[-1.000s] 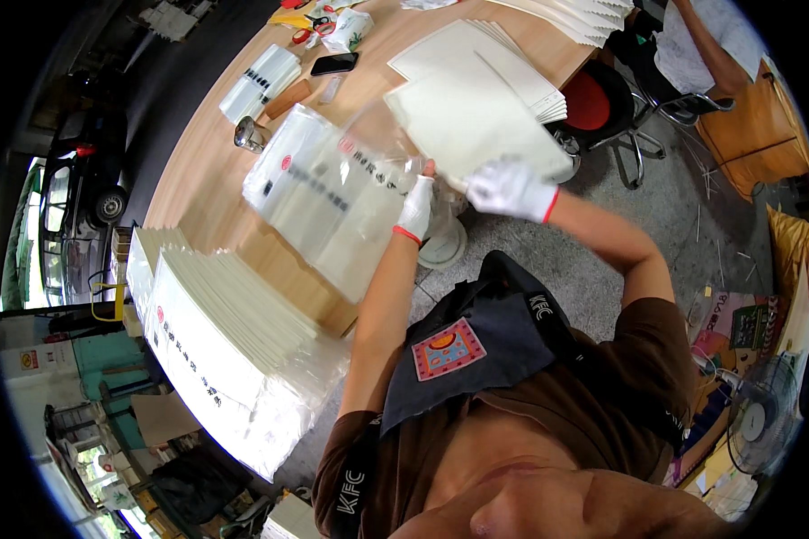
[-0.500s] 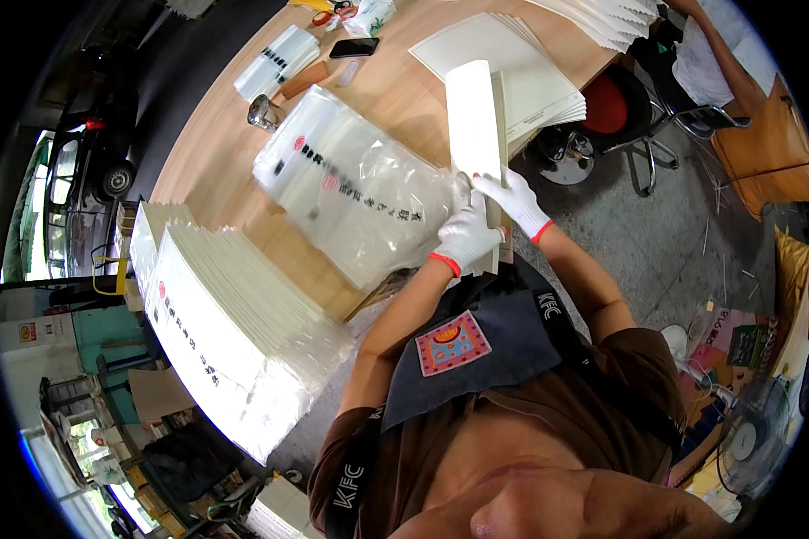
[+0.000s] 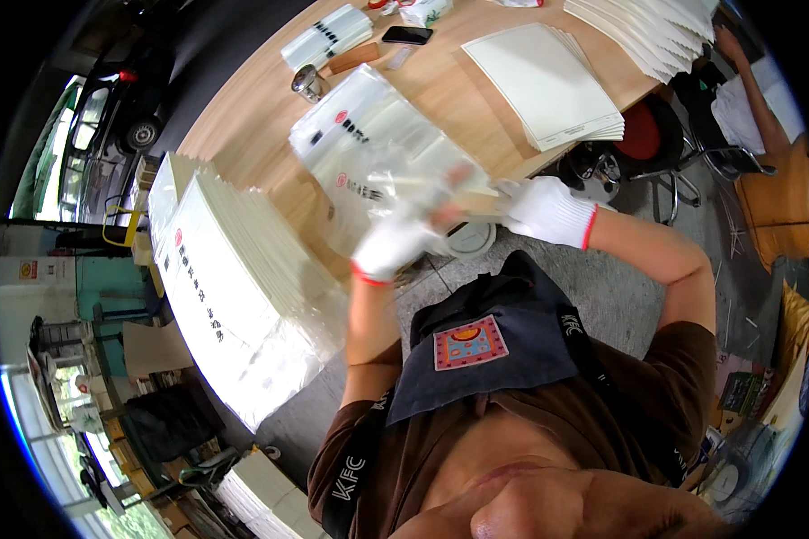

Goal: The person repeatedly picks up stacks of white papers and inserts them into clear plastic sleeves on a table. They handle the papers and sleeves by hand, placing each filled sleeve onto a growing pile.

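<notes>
A pile of clear plastic bags with red and black print lies on the table in front of me. At its near end is my left hand in a white glove, its fingers smeared by motion. Blurred clear film with reddish marks shows beside those fingers. Further right, at the table's near edge, my gloved right hand points leftward, fingers pressed together at a thin pale edge; what it holds cannot be made out. The folded cream sheet held earlier is not plainly visible. Several cream sheets lie fanned beyond my right hand.
A tall stack of bagged cream sheets stands at the left. On the table are a metal cup, a brown block, a phone and another bag bundle. A round stool and seated person are at the right.
My hands have moved apart, the left leftward over the bags and the right rightward. The folded cream sheet no longer stands up between them. The view has shifted slightly.
</notes>
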